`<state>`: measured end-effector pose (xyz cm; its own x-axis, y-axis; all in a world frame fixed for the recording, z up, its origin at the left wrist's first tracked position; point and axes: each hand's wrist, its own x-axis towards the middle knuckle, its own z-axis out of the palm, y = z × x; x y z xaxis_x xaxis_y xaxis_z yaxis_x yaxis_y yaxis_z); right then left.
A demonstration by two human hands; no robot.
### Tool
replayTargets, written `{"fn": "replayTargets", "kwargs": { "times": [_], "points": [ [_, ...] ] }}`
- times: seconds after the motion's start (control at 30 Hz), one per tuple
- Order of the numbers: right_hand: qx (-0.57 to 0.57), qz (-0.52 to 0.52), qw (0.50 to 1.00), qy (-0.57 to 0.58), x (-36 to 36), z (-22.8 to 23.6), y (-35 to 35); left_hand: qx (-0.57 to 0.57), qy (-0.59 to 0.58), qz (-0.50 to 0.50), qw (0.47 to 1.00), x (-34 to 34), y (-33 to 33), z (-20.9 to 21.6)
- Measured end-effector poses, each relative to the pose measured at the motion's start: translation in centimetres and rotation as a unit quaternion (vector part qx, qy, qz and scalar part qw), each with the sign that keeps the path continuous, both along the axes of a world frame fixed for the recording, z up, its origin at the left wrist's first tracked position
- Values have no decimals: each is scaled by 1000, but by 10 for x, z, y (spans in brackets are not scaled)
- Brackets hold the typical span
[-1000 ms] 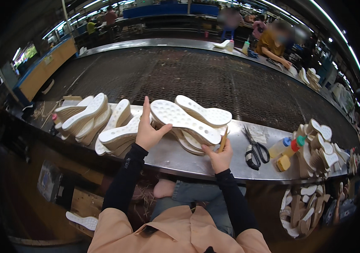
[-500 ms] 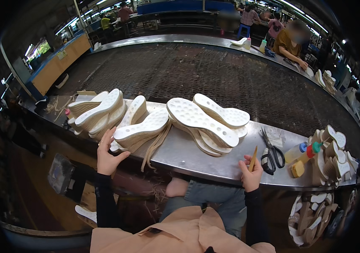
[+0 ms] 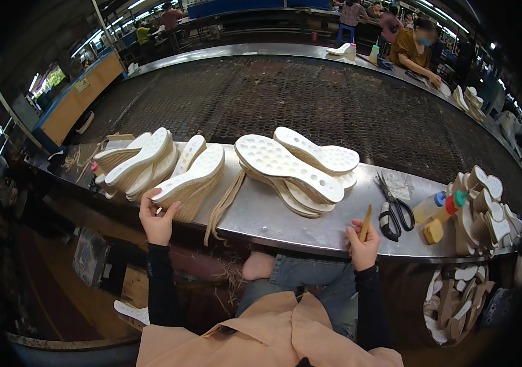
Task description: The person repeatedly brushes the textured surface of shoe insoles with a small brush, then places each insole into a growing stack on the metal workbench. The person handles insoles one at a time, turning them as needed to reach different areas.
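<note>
L hand (image 3: pixel 157 225) pinches white sole (image 3: pixel 195 169) at near end (long way points away + rt); R hand (image 3: pixel 364 249), farther, pinches stick (image 3: pixel 367 220).

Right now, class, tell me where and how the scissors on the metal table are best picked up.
Probably by the looped handles of the scissors, coming from the near side, since that end lies nearer and the blades point away. The right hand is closest, but it holds a tan stick, which would likely need putting down first.
</note>
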<state>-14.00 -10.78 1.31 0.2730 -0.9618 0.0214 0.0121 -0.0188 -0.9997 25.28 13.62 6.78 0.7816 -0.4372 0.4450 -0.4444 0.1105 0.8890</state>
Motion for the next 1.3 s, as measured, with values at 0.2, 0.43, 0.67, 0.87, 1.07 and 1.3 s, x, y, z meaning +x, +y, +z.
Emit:
{"fn": "replayTargets", "kwargs": {
  "times": [0.2, 0.43, 0.67, 0.87, 1.07, 1.3],
  "points": [
    [24, -28, 999, -33, 4, 10, 10, 7, -12, 27, 1000, -11, -2, 2],
    [-129, 93, 987, 15, 41, 35, 46, 112, -90, 52, 988, -29, -2, 5],
    [-233, 334, 912, 45, 122, 68, 72, 146, -76, 7, 986, -17, 21, -5],
    [-217, 349, 906, 100, 155, 59, 60, 62, 88, -27, 994, 42, 31, -3],
    [-123, 313, 931, 142, 134, 24, 52, 376, -137, -45, 915, 74, 46, -14],
    [-89, 295, 949, 67, 116, 13, 54, 366, -143, -122, 912, 77, 48, -21]
  ]
}}
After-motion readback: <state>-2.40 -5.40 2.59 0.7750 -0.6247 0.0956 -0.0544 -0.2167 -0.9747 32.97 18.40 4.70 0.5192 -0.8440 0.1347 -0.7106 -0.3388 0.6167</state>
